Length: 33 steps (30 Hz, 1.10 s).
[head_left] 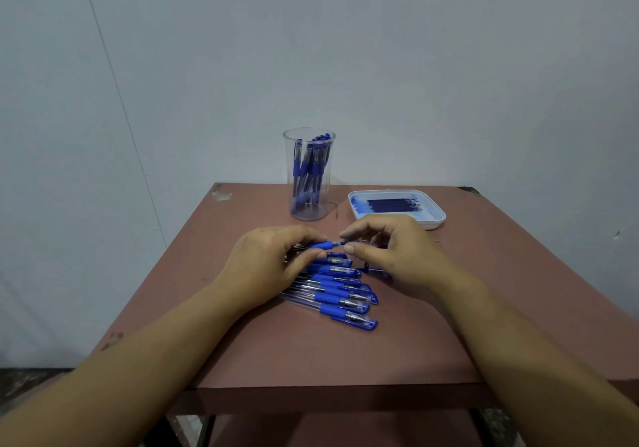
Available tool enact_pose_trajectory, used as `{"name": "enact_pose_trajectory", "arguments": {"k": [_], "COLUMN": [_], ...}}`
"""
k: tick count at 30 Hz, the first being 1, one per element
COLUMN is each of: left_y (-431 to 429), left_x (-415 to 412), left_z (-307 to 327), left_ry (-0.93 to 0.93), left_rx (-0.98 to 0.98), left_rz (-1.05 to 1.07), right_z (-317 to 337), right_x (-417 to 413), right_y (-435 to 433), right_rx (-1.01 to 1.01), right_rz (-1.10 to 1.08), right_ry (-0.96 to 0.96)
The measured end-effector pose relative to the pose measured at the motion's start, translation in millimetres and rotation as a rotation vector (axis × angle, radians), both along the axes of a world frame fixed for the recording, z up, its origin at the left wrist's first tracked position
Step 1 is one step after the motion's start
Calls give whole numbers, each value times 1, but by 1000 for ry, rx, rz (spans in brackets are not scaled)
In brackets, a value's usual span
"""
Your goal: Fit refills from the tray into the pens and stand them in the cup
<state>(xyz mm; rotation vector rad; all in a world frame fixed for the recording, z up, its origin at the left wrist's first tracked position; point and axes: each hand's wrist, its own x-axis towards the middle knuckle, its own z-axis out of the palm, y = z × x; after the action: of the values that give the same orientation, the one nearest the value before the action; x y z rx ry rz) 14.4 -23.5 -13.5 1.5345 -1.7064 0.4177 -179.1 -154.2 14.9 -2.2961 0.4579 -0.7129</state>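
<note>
Pen held crosswise in 2 hands, just in front of the cup

The pen (325,245) sits on the near side of the cup (308,177), long axis running left-right with the tip end pointing right. The left hand (269,267) grips the barrel at the blue grip, and the right hand (390,253) pinches the tip end. I'm guessing it's seating a refill, can't really tell. A row of pens (339,294) lies on the table (311,353), further out from the cup. The tray (437,216) of refills (390,204) is just right of the cup, so the right hand's closer for the next 1.
</note>
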Motion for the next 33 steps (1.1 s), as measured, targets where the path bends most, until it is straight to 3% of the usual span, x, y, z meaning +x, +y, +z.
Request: {"name": "enact_pose_trajectory", "arguments": {"k": [11, 20, 24, 29, 33], "left_y": [-1, -1, -1, 1, 2], "left_x": [2, 5, 4, 9, 9], "left_z": [1, 0, 0, 1, 0], "left_ry": [-24, -13, -12, 35, 79], "left_rx": [29, 45, 44, 37, 24], "left_rz": [6, 28, 31, 55, 78], "right_z": [2, 1, 0, 6, 8], "right_x": [-2, -7, -3, -19, -31], "right_y": [0, -7, -4, -19, -38], "right_rx": [55, -76, -8, 68, 1], "right_rz": [33, -28, 1, -61, -125], "right_ry": [32, -6, 26, -16, 22]}}
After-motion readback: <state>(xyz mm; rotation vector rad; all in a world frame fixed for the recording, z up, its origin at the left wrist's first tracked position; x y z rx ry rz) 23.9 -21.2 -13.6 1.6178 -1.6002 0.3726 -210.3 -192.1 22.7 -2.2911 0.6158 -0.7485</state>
